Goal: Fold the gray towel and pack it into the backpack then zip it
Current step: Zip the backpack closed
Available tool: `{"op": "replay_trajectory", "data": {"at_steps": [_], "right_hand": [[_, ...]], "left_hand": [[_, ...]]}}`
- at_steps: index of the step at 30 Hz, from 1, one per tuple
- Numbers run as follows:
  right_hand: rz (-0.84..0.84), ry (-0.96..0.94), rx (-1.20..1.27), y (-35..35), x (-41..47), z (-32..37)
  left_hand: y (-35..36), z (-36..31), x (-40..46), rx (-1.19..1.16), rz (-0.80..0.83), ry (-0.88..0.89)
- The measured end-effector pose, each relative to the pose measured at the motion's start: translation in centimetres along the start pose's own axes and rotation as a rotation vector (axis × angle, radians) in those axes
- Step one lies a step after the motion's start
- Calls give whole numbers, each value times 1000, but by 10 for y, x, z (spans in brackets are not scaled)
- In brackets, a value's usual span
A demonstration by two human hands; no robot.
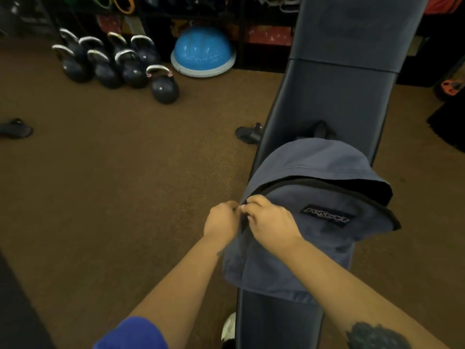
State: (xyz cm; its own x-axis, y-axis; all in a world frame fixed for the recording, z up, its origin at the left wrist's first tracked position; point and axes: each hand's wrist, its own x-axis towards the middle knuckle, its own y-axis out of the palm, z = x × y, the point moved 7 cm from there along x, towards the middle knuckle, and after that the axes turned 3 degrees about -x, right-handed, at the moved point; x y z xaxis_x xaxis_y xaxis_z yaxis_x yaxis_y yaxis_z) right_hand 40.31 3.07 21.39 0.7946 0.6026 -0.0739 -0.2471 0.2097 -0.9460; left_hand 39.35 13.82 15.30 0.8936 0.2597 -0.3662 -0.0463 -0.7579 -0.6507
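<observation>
Brown carpet [113,197] covers the floor of a gym room, and a long dark padded bench [334,102] runs from the near edge up toward the far right. On the bench lies the slate-blue backpack [314,243], its black logo patch [327,215] facing up and its top flap still gaping open on the right side, where the dark zipper track [352,190] curves around an unclosed mouth. The gray towel is not visible from this view; whether it sits inside the bag cannot be told. At the left edge of the backpack, the left hand [221,222] and the right hand [271,222] meet, fingertips touching. The left hand is closed in a pinch on the fabric by the zipper's start, and the right hand's fingers are curled and pinched at the same spot, seemingly on the zipper pull, though the pull itself is too small to make out. A blue sleeve [130,333] shows at the near bottom. Far left on the floor stands a cluster of dark kettlebells [113,64], and just right of them a blue half-dome balance trainer [202,52] rests against dark shelving.
</observation>
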Motion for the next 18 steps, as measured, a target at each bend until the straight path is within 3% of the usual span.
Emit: {"op": "replay_trajectory", "data": {"at_steps": [2, 9, 18], "right_hand": [[41, 86, -39, 11, 4, -9], [9, 121, -36, 21, 11, -20], [29, 38, -158, 21, 27, -26]], "left_hand": [[2, 0, 2, -16, 12, 3], [6, 4, 7, -52, 66, -1], [12, 8, 12, -62, 106, 28]]}}
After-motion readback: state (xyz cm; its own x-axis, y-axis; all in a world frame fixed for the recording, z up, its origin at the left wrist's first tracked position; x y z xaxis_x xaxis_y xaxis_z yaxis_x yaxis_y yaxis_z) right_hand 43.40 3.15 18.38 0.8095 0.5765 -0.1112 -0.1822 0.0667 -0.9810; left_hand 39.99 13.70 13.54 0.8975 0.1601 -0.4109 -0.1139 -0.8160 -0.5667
